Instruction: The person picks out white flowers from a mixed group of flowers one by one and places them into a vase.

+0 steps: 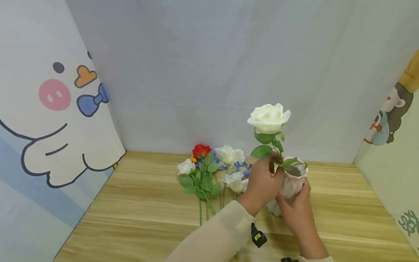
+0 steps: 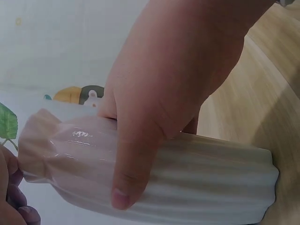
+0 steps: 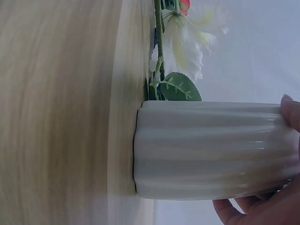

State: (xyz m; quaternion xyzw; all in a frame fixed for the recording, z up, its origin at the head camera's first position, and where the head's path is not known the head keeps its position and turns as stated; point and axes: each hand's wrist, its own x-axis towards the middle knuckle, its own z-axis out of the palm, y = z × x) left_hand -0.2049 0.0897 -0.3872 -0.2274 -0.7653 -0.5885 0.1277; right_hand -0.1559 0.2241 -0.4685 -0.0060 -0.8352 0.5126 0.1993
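Note:
A white artificial rose (image 1: pixel 269 119) with green leaves stands upright, its stem pinched by my left hand (image 1: pixel 264 182) beside the vase's mouth. A pale, ribbed ceramic vase (image 1: pixel 289 187) is gripped round its body by my right hand (image 1: pixel 299 214). The left wrist view shows the right thumb lying across the vase (image 2: pixel 201 180), while left-hand fingers (image 2: pixel 11 197) are by the rim. Down on the tabletop sits the vase base (image 3: pixel 150 150) in the right wrist view. Fingers hide the lower stem, so I cannot tell whether it enters the vase.
Left of the vase, several artificial flowers lie on the wooden table (image 1: pixel 137 203): a red rose (image 1: pixel 201 150), a smaller white rose (image 1: pixel 186 166), white ruffled blooms (image 1: pixel 230 155) and blue ones (image 1: pixel 243 168). Behind them hangs a pale cloth backdrop (image 1: pixel 183 91).

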